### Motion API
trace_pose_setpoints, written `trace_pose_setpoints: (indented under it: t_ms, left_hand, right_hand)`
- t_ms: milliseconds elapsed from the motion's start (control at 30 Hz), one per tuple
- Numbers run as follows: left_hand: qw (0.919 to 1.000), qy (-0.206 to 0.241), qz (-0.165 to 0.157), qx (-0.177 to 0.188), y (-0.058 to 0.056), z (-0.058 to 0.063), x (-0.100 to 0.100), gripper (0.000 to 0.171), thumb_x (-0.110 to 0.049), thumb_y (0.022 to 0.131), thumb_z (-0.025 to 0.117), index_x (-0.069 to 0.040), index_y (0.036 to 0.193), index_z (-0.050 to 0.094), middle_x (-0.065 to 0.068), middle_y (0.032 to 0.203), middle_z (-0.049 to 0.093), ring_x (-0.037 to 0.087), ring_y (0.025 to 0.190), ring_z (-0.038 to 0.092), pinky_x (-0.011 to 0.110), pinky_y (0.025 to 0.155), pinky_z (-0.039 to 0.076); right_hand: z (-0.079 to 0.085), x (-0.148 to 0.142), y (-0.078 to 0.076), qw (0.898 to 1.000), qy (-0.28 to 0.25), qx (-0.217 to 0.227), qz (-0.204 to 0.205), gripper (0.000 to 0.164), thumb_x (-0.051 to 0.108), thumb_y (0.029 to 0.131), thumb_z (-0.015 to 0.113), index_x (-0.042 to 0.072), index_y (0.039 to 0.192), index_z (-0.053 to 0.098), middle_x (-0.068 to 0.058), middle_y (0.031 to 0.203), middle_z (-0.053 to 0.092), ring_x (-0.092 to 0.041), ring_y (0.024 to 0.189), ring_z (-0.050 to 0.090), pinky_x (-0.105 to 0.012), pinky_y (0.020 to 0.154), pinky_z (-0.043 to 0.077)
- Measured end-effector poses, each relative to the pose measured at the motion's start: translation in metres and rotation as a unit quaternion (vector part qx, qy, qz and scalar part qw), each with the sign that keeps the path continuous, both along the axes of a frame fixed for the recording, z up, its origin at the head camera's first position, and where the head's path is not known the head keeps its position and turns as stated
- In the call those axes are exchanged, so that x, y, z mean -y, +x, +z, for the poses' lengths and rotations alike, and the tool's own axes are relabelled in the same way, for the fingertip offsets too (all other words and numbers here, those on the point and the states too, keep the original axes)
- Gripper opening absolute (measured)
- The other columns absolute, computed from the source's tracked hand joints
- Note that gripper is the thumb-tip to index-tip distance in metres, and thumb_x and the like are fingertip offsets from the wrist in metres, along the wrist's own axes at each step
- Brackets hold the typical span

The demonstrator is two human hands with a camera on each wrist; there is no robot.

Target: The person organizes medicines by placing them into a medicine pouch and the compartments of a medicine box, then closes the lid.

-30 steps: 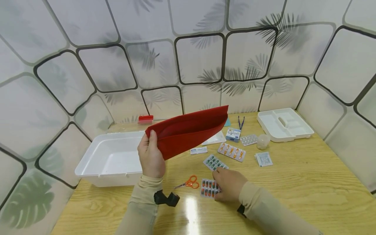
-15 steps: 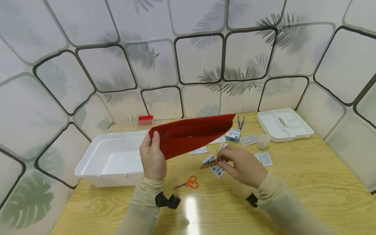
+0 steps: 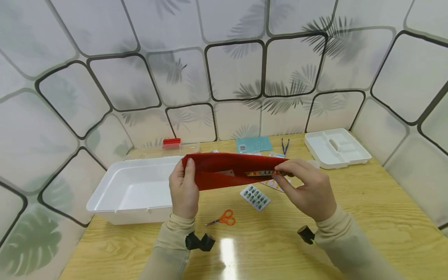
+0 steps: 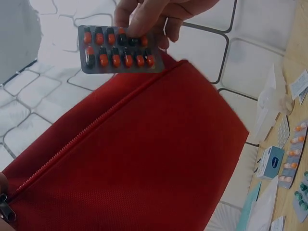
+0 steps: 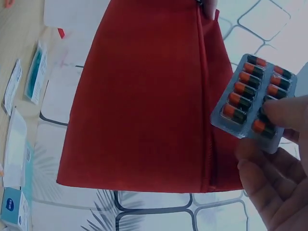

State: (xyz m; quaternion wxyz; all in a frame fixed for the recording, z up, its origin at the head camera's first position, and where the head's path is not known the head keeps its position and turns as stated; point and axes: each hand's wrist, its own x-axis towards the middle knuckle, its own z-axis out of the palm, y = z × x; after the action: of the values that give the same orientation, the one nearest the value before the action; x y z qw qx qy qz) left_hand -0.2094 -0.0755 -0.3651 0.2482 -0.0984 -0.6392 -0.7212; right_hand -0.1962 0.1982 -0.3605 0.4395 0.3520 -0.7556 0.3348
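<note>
My left hand (image 3: 184, 190) grips one end of a red zippered pouch (image 3: 213, 183), thumb in front, and its mouth gapes upward. A zip runs along the edge in the left wrist view. Between thumb and fingers my right hand (image 3: 309, 188) pinches a blister pack of red-and-black capsules (image 5: 245, 96). The pack is held at the pouch's mouth, edge-on in the head view. Part of a pale item (image 3: 227, 172) shows inside the pouch. Below the pouch, a blister pack of green capsules (image 3: 255, 197) lies on the table.
Orange-handled scissors (image 3: 224, 218) lie in front of the pouch. A white bin (image 3: 134, 190) stands at left, a white divided tray (image 3: 337, 147) at back right. Behind the pouch are a teal packet (image 3: 253, 144), blue tweezers (image 3: 285, 146) and a partly hidden pack of orange capsules (image 3: 273, 184).
My right hand has picked the red-and-black capsule pack off the table and raised it to the pouch's mouth. The pouch has levelled and lowered slightly in my left hand.
</note>
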Motion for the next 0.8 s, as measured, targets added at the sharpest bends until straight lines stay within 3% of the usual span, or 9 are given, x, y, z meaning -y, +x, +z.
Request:
trace_pose_setpoints:
  t_ms: [200,433,800]
  left_hand:
    - [0.9993,-0.033,-0.002,-0.019,0.0011,-0.0005,-0.0017,0.031,-0.021,0.103,0.046,0.005,0.107,0.064,0.016,0.099,0.068,0.025,0.089,0.064,0.032,0.073,0.055]
    - [0.9953,-0.082,0.002,-0.051,0.0033,-0.0021,-0.0024,0.029,-0.019,0.102,0.047,0.004,0.103,0.065,0.014,0.093,0.069,0.023,0.084,0.066,0.031,0.071,0.055]
    - [0.9853,-0.114,-0.025,-0.125,0.006,-0.0045,-0.0077,0.024,-0.007,0.101,0.046,0.006,0.099,0.066,0.018,0.089,0.069,0.023,0.081,0.065,0.032,0.072,0.055]
  right_hand:
    - [-0.0006,-0.003,-0.0003,0.999,0.007,0.005,-0.042,0.011,0.017,0.084,0.072,0.009,0.092,0.074,-0.001,0.089,0.072,-0.018,0.076,0.069,-0.027,0.057,0.053]
    - [-0.0024,-0.0038,-0.0012,0.997,0.044,0.007,-0.06,0.021,0.009,0.073,0.08,0.011,0.093,0.076,-0.003,0.087,0.073,-0.017,0.072,0.07,-0.027,0.05,0.052]
    - [-0.0062,-0.0037,0.001,0.986,0.12,0.026,-0.115,0.014,0.02,0.076,0.079,0.014,0.088,0.076,-0.002,0.08,0.072,-0.02,0.065,0.068,-0.039,0.052,0.052]
